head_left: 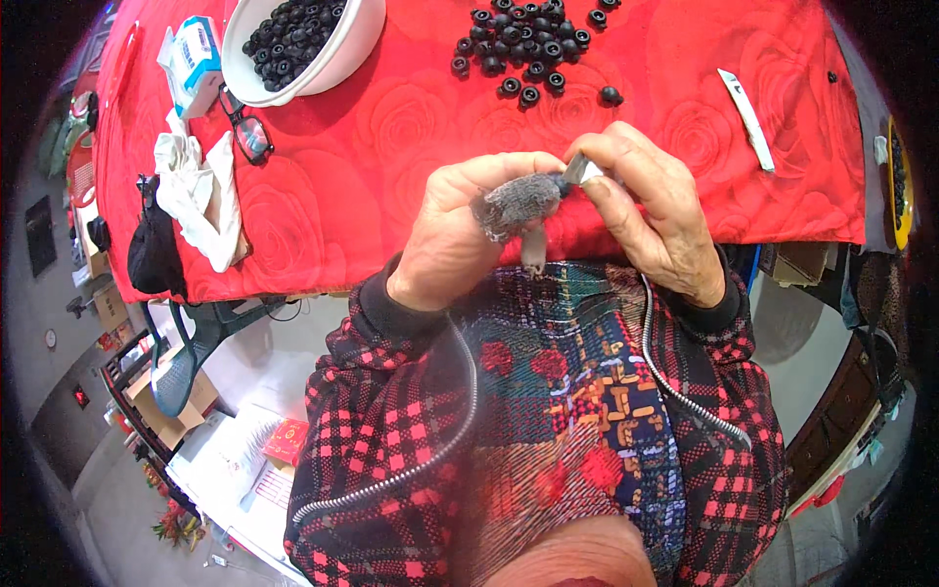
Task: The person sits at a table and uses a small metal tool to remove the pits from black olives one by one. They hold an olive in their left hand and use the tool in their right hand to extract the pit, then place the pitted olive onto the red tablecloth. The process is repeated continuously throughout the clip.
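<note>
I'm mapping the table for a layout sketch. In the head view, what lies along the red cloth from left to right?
Small box → white bowl of black rings → loose pile of black rings → white blade → yellow dish.

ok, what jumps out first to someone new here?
The red rose-patterned tablecloth fills the upper frame. At its near edge the left hand, one finger in a grey cover, meets the right hand, which pinches a small blade. Behind them lie a heap of small black rings and a white bowl holding more.
</note>
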Motion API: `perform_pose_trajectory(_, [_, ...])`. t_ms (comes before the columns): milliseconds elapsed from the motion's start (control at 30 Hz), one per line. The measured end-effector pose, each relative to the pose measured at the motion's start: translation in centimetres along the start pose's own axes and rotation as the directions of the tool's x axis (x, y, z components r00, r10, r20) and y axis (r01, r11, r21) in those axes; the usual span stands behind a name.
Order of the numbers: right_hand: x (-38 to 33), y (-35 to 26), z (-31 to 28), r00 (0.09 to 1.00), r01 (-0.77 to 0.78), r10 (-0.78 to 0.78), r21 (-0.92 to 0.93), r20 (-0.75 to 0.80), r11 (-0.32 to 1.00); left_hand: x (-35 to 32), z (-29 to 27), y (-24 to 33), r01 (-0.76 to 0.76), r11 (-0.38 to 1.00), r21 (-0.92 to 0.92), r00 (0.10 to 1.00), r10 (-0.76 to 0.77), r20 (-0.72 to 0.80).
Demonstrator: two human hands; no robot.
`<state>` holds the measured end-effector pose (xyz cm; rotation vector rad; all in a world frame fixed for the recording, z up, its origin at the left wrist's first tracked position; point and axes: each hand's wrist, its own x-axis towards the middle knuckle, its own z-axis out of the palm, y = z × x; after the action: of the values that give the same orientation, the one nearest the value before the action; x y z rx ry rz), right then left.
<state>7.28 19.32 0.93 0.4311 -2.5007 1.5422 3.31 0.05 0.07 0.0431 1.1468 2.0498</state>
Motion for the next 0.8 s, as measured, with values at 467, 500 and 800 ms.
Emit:
perform_pose_trajectory(467, [-0.2,0.4,0.4,0.993,0.029,-0.04,0.103,0.107,0.994,0.3,-0.8,0.1,0.052,0.996,-0.079,0.998,-0.054,-0.022])
perform_pose_trajectory(500, [-0.7,0.0,0.4,0.98,0.06,-0.087,0.152,0.178,0.987,0.5,-1.0,0.2,0.039,0.991,-0.13,0.999,-0.042,-0.027])
perform_pose_trajectory(800, [-0.3,-0.5,0.3,0.972,-0.201,0.23,0.315,-0.057,0.928,0.3,-0.9,0.5,-0.098,0.99,0.105,0.99,0.107,-0.09])
